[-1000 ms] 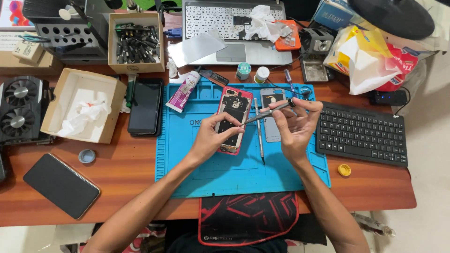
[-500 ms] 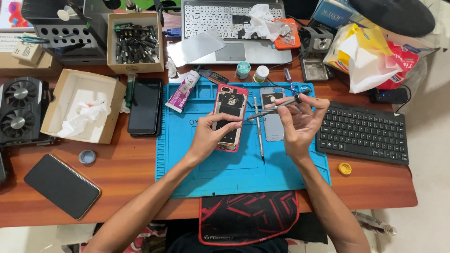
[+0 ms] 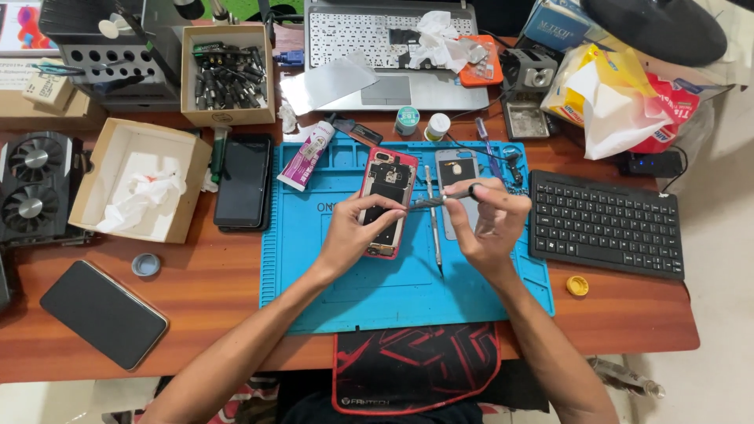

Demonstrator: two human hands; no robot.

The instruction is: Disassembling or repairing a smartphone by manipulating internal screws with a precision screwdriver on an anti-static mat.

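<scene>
An opened phone with a red frame (image 3: 388,182) lies on the blue repair mat (image 3: 393,286), its insides showing. My left hand (image 3: 353,232) rests on the phone's lower half and pins it down. My right hand (image 3: 491,224) grips a thin dark tool (image 3: 430,202) that points left, its tip over the phone's right edge. A grey phone back cover (image 3: 455,169) lies partly under my right hand. A slim metal tool (image 3: 433,228) lies on the mat between my hands.
A black keyboard (image 3: 605,224) sits right of the mat; a black phone (image 3: 243,182) and an open cardboard box (image 3: 137,180) lie to the left. A laptop (image 3: 393,55), a box of bits (image 3: 226,74) and small jars (image 3: 420,122) stand behind. Another dark phone (image 3: 102,314) lies front left.
My right hand has drawn slightly toward me and the tool now lies more level, tip at the phone's right edge. My left hand stays on the phone.
</scene>
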